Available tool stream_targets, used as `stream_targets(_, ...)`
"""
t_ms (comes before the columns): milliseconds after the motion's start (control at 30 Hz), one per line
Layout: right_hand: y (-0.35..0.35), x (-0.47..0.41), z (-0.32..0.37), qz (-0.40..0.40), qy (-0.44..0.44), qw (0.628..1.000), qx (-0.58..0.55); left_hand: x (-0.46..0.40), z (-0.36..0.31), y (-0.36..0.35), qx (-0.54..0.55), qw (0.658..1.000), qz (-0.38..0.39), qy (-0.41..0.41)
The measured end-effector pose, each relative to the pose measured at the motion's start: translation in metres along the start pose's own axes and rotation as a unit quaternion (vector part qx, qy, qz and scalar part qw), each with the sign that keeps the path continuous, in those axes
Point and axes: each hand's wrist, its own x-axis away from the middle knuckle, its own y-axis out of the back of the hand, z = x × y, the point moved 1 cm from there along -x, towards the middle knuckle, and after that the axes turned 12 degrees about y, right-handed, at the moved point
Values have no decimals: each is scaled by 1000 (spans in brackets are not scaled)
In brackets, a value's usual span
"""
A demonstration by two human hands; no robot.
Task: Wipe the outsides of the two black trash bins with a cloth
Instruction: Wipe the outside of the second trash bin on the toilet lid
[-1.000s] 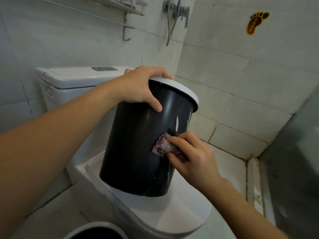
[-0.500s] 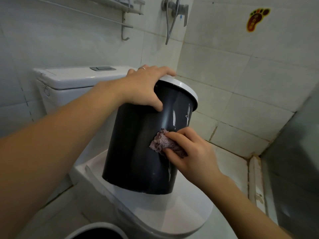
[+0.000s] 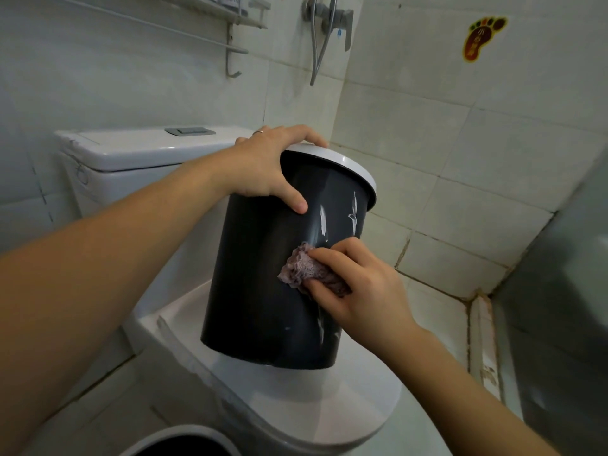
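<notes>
A black trash bin (image 3: 256,284) with a white rim ring stands tilted on the closed toilet lid (image 3: 329,409). My left hand (image 3: 269,162) grips the bin's rim, thumb on the outer wall and fingers over the top. A crumpled purplish cloth (image 3: 302,268) is pressed against the bin's side wall by my right hand (image 3: 358,294), whose fingers curl round it. Pale streaks show on the wall above the cloth. Only the rim of a second black bin (image 3: 184,442) shows at the bottom edge.
The toilet tank (image 3: 138,149) stands behind the bin at the left. A metal wall shelf (image 3: 230,18) and a shower valve with hose (image 3: 329,18) hang above. Tiled walls close in at the right, with a glass panel (image 3: 566,307) at the far right.
The bin has tipped a little further to the right under my left hand. My right hand with the cloth has shifted slightly along the bin's side.
</notes>
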Motion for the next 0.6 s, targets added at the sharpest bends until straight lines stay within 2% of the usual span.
stream_targets(167,3,1,1,21,11,1000,1,-2,4,-1,-1,1000,-6,9)
stream_targets(333,2,31,19,92,101,991,-11,-1,7,3,1,1000,14,18)
stream_targets(433,2,39,23,104,134,985,-10,1,6,5,-6,1000,11,20)
stream_targets(500,3,33,20,93,132,987,5,3,5,5,-9,1000,10,18)
stream_targets(600,2,19,11,51,70,996,29,3,8,5,-6,1000,12,22)
